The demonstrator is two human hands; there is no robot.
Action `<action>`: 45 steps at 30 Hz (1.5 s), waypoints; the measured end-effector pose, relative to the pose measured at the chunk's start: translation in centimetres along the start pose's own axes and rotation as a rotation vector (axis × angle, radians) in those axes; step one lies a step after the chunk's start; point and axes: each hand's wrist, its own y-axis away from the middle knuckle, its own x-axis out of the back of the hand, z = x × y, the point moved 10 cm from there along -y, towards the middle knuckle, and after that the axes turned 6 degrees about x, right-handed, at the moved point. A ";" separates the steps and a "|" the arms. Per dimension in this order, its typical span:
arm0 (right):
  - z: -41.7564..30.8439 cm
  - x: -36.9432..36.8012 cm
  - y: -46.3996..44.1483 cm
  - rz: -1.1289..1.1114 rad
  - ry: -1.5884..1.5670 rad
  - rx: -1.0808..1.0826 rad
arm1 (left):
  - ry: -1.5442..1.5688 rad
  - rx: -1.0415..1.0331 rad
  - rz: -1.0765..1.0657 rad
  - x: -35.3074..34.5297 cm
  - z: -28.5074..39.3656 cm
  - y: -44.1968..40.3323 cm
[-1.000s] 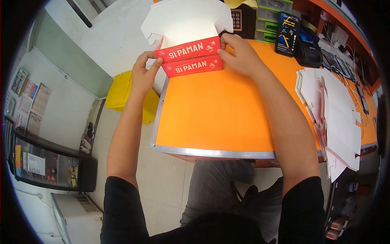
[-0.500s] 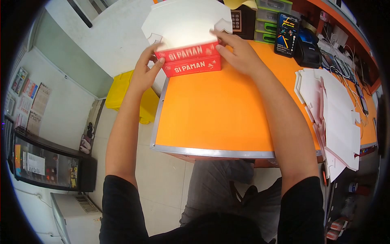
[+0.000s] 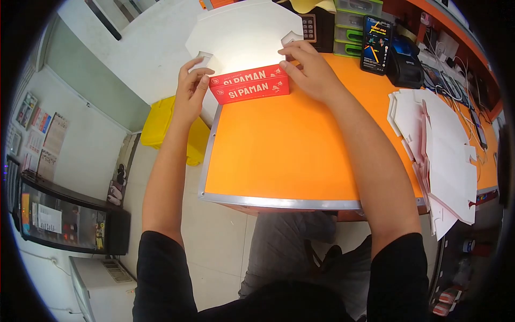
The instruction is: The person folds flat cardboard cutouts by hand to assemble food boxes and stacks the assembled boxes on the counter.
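Observation:
A red and white cardboard box point(image 3: 252, 91) lettered "SI PAMAN" stands at the far end of the orange table. Behind its front face, a second red panel with the same lettering shows only its upper part. The white lid panel point(image 3: 244, 35) stands up at the back, with small side tabs folded near its corners. My left hand point(image 3: 194, 88) pinches the box's left front corner between thumb and fingers. At the right corner my right hand point(image 3: 308, 70) grips the upper edge, its thumb near the red panel and its fingers at the side tab.
Flat white box blanks point(image 3: 442, 150) lie stacked on the table's right side. Behind them are a phone point(image 3: 377, 45), a black printer point(image 3: 405, 64), cables and green-edged drawers point(image 3: 348, 33). A yellow bin point(image 3: 161, 126) stands left of the orange table point(image 3: 279, 155).
The rear red panel has sunk lower behind the front face, so its lettering is now partly covered. Both hands stay at the box's corners, with the left fingers shifted slightly.

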 end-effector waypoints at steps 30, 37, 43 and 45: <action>2.1 -2.1 2.1 -0.133 -0.084 -0.269 | -0.294 -0.174 -0.079 -0.7 6.9 2.2; -1.2 -4.2 1.2 0.011 -0.826 -0.330 | 0.237 0.038 0.126 0.1 8.1 7.1; -7.2 -2.2 -0.2 0.098 -0.932 -0.080 | -0.036 -0.043 -0.207 -2.2 13.0 8.0; -8.9 -2.0 -0.4 0.070 -0.955 -0.034 | 0.164 0.010 -0.144 -1.8 14.3 7.5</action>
